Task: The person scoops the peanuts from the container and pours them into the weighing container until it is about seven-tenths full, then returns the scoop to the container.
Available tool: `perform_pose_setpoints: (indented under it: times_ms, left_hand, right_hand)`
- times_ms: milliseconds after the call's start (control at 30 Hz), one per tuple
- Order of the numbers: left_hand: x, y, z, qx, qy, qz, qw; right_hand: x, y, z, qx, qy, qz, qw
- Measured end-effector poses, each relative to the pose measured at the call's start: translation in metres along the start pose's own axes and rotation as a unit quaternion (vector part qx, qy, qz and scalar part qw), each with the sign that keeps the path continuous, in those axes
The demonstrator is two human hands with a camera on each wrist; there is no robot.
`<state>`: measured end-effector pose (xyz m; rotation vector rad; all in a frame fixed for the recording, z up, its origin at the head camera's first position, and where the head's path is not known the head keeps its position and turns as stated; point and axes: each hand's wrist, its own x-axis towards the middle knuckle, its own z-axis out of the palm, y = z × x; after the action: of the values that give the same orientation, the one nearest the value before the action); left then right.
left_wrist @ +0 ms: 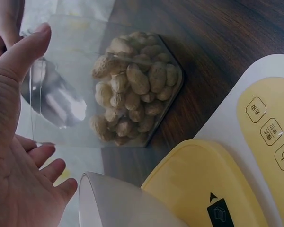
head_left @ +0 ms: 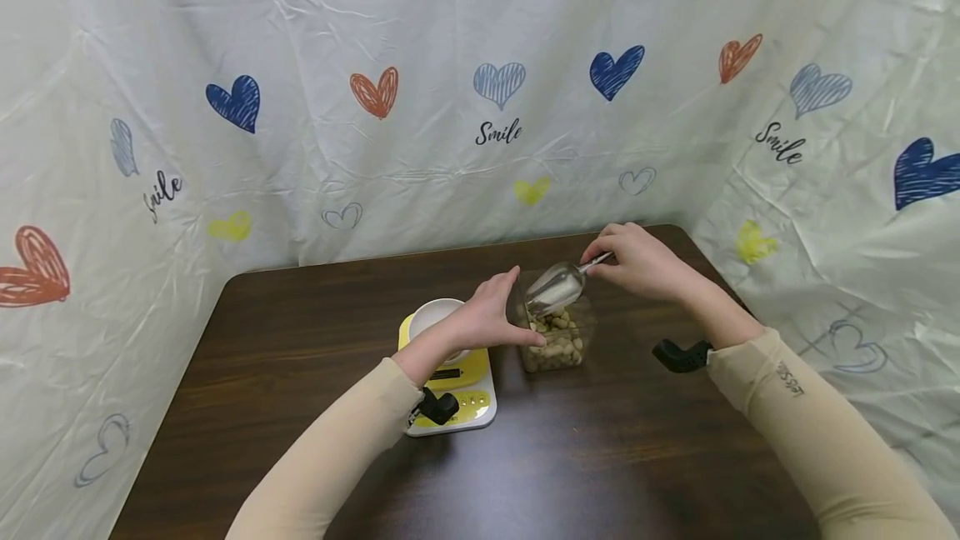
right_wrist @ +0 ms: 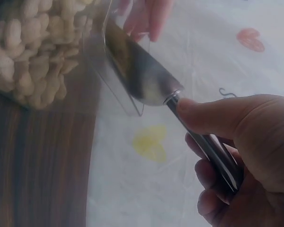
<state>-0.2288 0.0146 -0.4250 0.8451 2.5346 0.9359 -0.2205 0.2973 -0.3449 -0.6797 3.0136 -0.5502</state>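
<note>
A clear square container (head_left: 588, 325) holds unshelled peanuts (left_wrist: 132, 85) in its lower part. My left hand (head_left: 487, 317) spans the container's mouth, with the thumb on the near side and the fingers at the opposite rim, holding it. On the other side, my right hand (head_left: 636, 258) grips the handle of a metal scoop (right_wrist: 146, 78), its thumb lying along the handle near the neck. The scoop's bowl dips inside the container's mouth, tilted down above the peanuts. In the left wrist view the scoop (left_wrist: 54, 97) shows no peanuts in the visible part of its bowl.
Left of the container stands a yellow and white kitchen scale (head_left: 480, 413) with a white bowl (head_left: 429, 312) on it, partly hidden by the left forearm. Everything rests on a dark wooden table (head_left: 315, 340). A white curtain (head_left: 427, 15) printed with hearts hangs behind.
</note>
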Motion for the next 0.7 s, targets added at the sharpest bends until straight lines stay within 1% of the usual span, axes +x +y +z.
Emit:
perform_pose_setpoints:
  times_ms: [367, 533, 700]
  left_hand:
    - [0.001, 0.0, 0.002, -0.008, 0.004, -0.002, 1.0]
    - [0.0, 0.002, 0.001, -0.016, 0.007, 0.0, 0.9999]
    - [0.001, 0.0, 0.002, -0.016, 0.002, 0.0, 0.9999]
  right_hand:
    - [0.008, -0.011, 0.004, -0.04, 0.012, -0.016, 0.999]
    - [0.009, -0.013, 0.005, -0.062, 0.027, -0.021, 0.9975]
    - [0.011, -0.012, 0.011, -0.099, 0.035, -0.036, 0.9939]
